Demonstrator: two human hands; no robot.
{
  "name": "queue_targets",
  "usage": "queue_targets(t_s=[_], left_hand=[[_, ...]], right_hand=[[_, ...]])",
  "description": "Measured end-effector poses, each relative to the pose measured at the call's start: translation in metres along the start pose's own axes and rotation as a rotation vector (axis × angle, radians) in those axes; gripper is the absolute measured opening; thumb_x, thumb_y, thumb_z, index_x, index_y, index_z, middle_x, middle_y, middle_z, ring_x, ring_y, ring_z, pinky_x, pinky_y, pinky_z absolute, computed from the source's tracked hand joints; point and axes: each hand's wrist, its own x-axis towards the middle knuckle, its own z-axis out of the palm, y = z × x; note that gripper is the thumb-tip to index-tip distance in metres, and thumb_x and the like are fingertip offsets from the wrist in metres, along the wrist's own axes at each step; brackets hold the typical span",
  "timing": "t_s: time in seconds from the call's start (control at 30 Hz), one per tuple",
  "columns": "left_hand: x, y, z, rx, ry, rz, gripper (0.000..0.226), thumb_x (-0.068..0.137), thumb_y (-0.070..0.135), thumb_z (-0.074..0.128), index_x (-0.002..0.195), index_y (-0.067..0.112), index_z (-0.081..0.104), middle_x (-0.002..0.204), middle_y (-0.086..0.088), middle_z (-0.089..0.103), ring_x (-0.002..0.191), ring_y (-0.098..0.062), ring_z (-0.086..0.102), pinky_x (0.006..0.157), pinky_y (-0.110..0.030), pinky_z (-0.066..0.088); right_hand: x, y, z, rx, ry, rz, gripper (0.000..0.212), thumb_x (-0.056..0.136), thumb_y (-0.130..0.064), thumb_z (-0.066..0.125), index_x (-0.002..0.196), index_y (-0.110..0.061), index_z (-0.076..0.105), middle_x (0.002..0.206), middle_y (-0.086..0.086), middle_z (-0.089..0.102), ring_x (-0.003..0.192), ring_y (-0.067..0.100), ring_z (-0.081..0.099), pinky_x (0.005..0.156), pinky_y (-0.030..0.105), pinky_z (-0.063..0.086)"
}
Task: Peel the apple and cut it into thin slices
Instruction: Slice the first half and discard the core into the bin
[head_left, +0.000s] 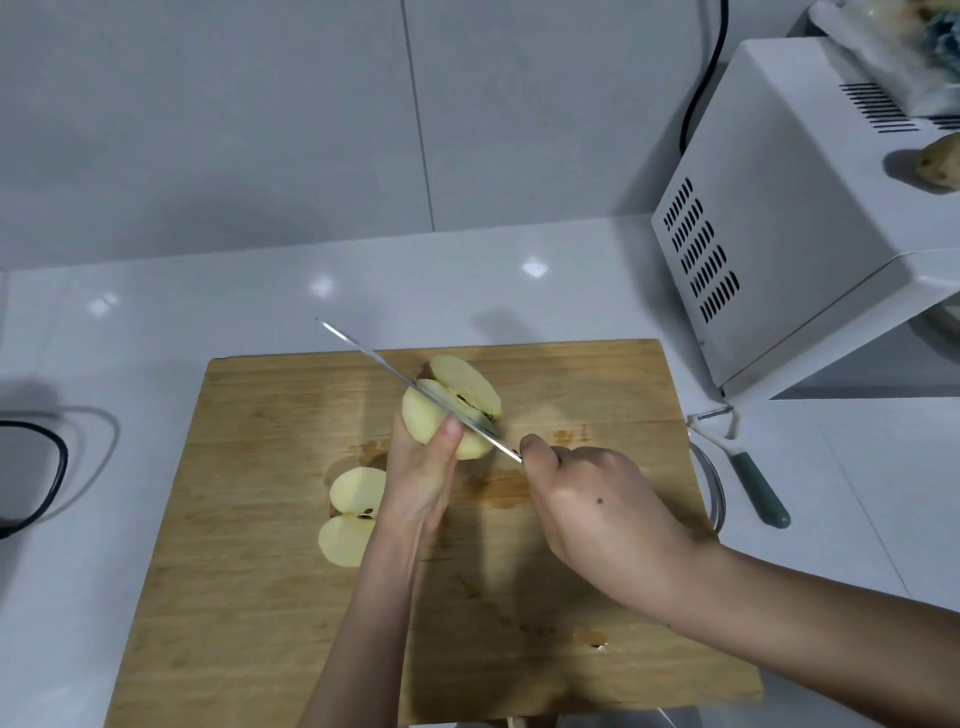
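R hand (597, 499) grips knife (374, 361) thru apple half (427, 420) on board (249, 545), L hand (421, 478) clasping it.

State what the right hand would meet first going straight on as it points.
Probably the apple half the left hand holds, just ahead of the right hand along the knife; depth unclear.

Home kitchen: tiled wall (260, 130), microwave (789, 208), cutting board (260, 597).

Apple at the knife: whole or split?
Split: the knife lies between a far piece, seeds showing, and a near piece that the left hand grips.
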Motion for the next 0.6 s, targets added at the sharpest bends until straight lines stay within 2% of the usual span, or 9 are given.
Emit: queue_targets(t_s=[0.13,0.27,0.33,0.37,0.43,0.47,0.53,0.6], left_hand=[[-0.0031,0.0006,0.0007,0.026,0.041,0.039,0.125,0.045,0.057,0.088,0.136,-0.006,0.028,0.105,-0.009,0.055,0.099,-0.020,0.056,0.085,-0.031,0.051],[0.0003,-0.0005,-0.0006,-0.032,0.019,-0.021,0.127,0.039,0.057,0.089,0.140,0.004,0.032,0.107,-0.008,0.058,0.103,-0.022,0.057,0.096,-0.045,0.045],[0.0018,0.0001,0.0022,-0.072,0.010,-0.037,0.126,0.040,0.057,0.089,0.140,0.003,0.034,0.107,-0.008,0.060,0.104,-0.023,0.058,0.100,-0.046,0.043],[0.0018,-0.0006,0.0034,-0.068,0.018,-0.026,0.123,0.041,0.057,0.088,0.137,0.001,0.036,0.107,-0.010,0.059,0.104,-0.024,0.057,0.099,-0.045,0.044],[-0.0003,0.0006,0.0052,0.019,0.023,0.014,0.110,0.047,0.057,0.087,0.129,0.000,0.040,0.105,-0.013,0.057,0.101,-0.025,0.056,0.094,-0.042,0.045],[-0.0002,0.0000,0.0039,0.093,0.036,0.047,0.102,0.049,0.054,0.087,0.125,0.003,0.043,0.104,-0.009,0.060,0.100,-0.022,0.057,0.092,-0.040,0.046],[-0.0003,-0.0025,0.0020,0.208,0.058,0.101,0.087,0.051,0.044,0.087,0.122,0.016,0.045,0.101,0.008,0.066,0.098,-0.012,0.061,0.087,-0.031,0.050],[-0.0006,-0.0038,0.0025,0.209,0.052,0.118,0.088,0.047,0.047,0.089,0.121,0.023,0.045,0.099,0.013,0.068,0.096,-0.008,0.062,0.085,-0.027,0.050]], right_hand=[[0.0000,0.0003,-0.0012,0.013,-0.006,-0.005,0.045,0.029,0.008,0.074,0.070,-0.002,0.060,0.037,0.002,0.044,0.025,0.021,0.036,0.043,0.018,0.012],[0.0016,-0.0028,-0.0015,0.013,-0.030,0.000,0.042,0.029,0.007,0.075,0.066,-0.005,0.061,0.036,-0.001,0.043,0.027,0.018,0.025,0.042,0.019,0.012],[0.0032,-0.0040,-0.0026,0.020,-0.046,0.015,0.042,0.030,0.007,0.075,0.067,-0.005,0.061,0.035,-0.001,0.044,0.025,0.017,0.029,0.041,0.019,0.011],[0.0041,-0.0042,-0.0042,0.021,-0.053,0.019,0.041,0.031,0.007,0.075,0.067,-0.005,0.061,0.035,-0.001,0.044,0.025,0.017,0.030,0.040,0.019,0.008],[0.0050,-0.0029,-0.0065,0.047,-0.052,0.023,0.040,0.033,0.009,0.074,0.067,-0.005,0.059,0.034,-0.001,0.042,0.029,0.018,0.018,0.041,0.018,-0.005],[0.0055,-0.0013,-0.0071,0.065,-0.057,0.028,0.041,0.033,0.010,0.075,0.067,-0.005,0.057,0.034,-0.001,0.042,0.031,0.018,0.016,0.043,0.016,-0.009],[0.0057,0.0016,-0.0086,0.088,-0.087,0.044,0.045,0.033,0.006,0.079,0.070,-0.005,0.057,0.033,-0.003,0.041,0.025,0.019,0.024,0.048,0.011,-0.010],[0.0053,0.0033,-0.0091,0.103,-0.107,0.055,0.046,0.033,0.005,0.081,0.070,-0.005,0.057,0.033,-0.003,0.041,0.024,0.019,0.028,0.048,0.011,-0.011]])
